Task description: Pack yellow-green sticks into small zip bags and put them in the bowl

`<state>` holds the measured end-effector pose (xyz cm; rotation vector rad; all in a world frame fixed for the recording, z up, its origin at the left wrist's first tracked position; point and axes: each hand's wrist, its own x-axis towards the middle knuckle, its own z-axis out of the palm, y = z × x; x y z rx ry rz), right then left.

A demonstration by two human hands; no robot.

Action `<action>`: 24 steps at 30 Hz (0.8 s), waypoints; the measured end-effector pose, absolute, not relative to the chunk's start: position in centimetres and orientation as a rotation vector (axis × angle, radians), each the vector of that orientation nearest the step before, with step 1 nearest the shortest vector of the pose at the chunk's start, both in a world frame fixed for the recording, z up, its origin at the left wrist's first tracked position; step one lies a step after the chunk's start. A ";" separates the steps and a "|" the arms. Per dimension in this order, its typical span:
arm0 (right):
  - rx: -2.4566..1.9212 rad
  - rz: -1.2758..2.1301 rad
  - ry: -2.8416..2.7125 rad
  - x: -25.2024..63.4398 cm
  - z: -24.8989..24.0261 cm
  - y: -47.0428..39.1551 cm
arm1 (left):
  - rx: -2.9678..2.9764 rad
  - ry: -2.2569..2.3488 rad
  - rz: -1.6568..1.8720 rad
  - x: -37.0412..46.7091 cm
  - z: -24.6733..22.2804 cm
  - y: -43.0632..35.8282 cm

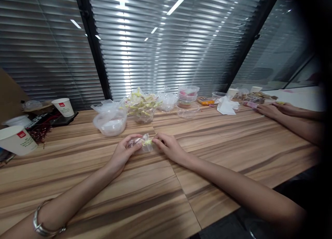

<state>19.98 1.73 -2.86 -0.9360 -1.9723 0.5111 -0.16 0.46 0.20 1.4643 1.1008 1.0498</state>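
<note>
One small bag [147, 148] of clear plastic is between my hands, on my side of the bowl [110, 124] and a little to its right. My left hand [120, 155] grasps the plastic at one end. My right hand [172, 149] has the fingertips pinched on the yellow strip [147, 142]. I cannot tell how strong is the grip of either hand.

The plastic looks thin and slippery, so I judge that a sudden pull could tear it, or the strip could slip from my right fingers. If the left fingers press too much, they may crush what is inside; I cannot see this content well.

Just to the right of the bowl, a heap [140, 102] with yellow pieces rises above the rim of its tub [143, 119]. It looks loose, so a knock from my forearm, reaching too far, could make some of it fall. The bowl seems light and could slide also.

Left of the bowl stands a paper cup [64, 108]; a careless left elbow might push the nearer one [19, 140] over. Far to the right of the bowl, past the tissue [226, 106], are the hands [268, 111] of another person, well apart from mine.
</note>
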 end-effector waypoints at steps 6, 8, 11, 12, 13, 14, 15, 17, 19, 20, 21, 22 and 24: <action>-0.866 0.948 -1.822 19.7 -3.2 2.2 | 1.403 1.095 1.055 -0.3 0.5 0.3; -0.828 1.067 -1.784 19.7 -3.5 2.5 | 1.404 1.102 1.045 -0.4 0.5 0.4; -0.776 1.209 -1.702 19.5 -3.8 2.9 | 1.453 1.130 1.033 -0.4 0.2 0.5; -0.763 1.243 -1.663 19.5 -3.9 3.0 | 1.495 1.145 1.028 -0.4 0.1 0.5; -0.755 1.269 -1.623 19.4 -4.0 3.1 | 1.548 1.160 1.020 -0.4 0.0 0.6; -0.751 1.283 -1.587 19.4 -4.1 3.2 | 1.613 1.174 1.014 -0.4 -0.2 0.6; -0.751 1.286 -1.557 19.3 -4.2 3.3 | 1.687 1.189 1.015 -0.3 -0.3 0.7; -0.764 1.282 -1.522 19.3 -4.3 3.4 | 1.837 1.232 1.028 -0.3 -0.6 0.9; -0.787 1.277 -1.510 19.4 -4.3 3.5 | 1.960 1.272 1.042 -0.4 -0.7 1.0; -0.793 1.282 -1.503 19.4 -4.3 3.5 | 2.001 1.279 1.038 -0.4 -0.7 1.0; -0.791 1.289 -1.500 19.4 -4.3 3.5 | 2.028 1.277 1.028 -0.4 -0.7 0.9; -0.784 1.295 -1.504 19.4 -4.4 3.5 | 2.044 1.269 1.015 -0.3 -0.7 0.9; -0.759 1.305 -1.506 19.5 -4.5 3.6 | 2.060 1.256 0.988 -0.3 -0.5 0.7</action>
